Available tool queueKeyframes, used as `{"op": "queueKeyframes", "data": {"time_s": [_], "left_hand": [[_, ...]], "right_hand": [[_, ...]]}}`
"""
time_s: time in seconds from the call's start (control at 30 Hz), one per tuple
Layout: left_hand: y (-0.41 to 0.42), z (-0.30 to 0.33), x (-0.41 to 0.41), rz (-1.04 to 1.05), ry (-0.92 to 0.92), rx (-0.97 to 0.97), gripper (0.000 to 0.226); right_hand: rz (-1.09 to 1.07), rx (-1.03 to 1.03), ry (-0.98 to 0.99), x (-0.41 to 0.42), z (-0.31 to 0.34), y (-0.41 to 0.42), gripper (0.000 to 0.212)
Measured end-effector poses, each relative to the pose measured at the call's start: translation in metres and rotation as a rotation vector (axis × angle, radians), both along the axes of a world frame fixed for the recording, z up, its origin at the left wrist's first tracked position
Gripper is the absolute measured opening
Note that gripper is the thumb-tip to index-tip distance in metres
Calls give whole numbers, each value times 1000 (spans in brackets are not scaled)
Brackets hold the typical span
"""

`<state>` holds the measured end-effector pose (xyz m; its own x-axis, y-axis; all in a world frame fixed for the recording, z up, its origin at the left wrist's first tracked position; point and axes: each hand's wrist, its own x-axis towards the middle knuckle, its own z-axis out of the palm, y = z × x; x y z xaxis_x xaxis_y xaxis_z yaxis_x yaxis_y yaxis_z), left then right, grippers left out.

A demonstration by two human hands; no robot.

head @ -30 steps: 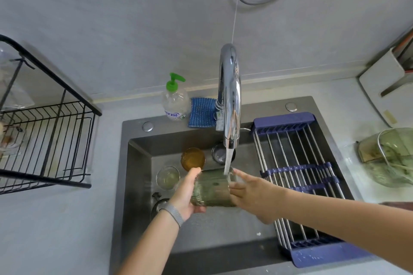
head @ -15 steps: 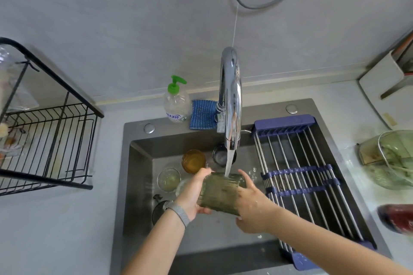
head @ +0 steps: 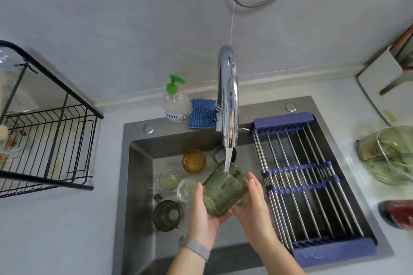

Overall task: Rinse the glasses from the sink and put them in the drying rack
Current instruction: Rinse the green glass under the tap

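Note:
A green ribbed glass (head: 224, 190) is tilted under the running water from the chrome faucet (head: 228, 100). My left hand (head: 206, 214) cups its base from below, fingers curled round it. Against the glass's right side lies my right hand (head: 253, 203), fingers nearly straight. Down in the dark sink (head: 138, 185) stand an amber glass (head: 193, 161), a clear glass (head: 169, 179) and another clear glass (head: 186, 188) partly hidden by my left hand. The black wire drying rack (head: 49, 140) sits on the counter to the left.
A blue roll-up rack (head: 306, 181) covers the sink's right part. A strainer (head: 166, 214) and drain (head: 220, 152) are in the basin. A soap bottle (head: 175, 100) and blue cloth (head: 201, 114) sit behind. A green container (head: 391, 154) and a red object (head: 397, 213) are on the right.
The glass has turned from lying sideways to tilted with its mouth up toward the stream. My left hand shifted under its base and my right hand slid along its right side.

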<state>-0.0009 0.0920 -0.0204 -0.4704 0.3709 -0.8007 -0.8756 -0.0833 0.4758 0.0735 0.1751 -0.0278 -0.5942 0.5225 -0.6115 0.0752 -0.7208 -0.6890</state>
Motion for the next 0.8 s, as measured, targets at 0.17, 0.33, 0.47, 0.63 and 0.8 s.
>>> {"op": "queueKeyframes", "data": {"time_s": [0.17, 0.33, 0.47, 0.63, 0.8], "left_hand": [[-7, -8, 32, -367, 587, -326, 17], [-1, 6, 21, -546, 909, -536, 49], [17, 14, -5, -538, 597, -453, 51], [21, 17, 3, -589, 668, -389, 57], [23, 16, -18, -747, 615, -374, 57]], "right_hand": [[-30, 42, -74, 3, -4, -13, 77], [56, 103, -83, -2, -2, -13, 61], [104, 40, -75, -7, 6, -7, 65], [98, 7, -108, -13, 15, 12, 22], [201, -11, -66, -17, 15, 12, 64]]}}
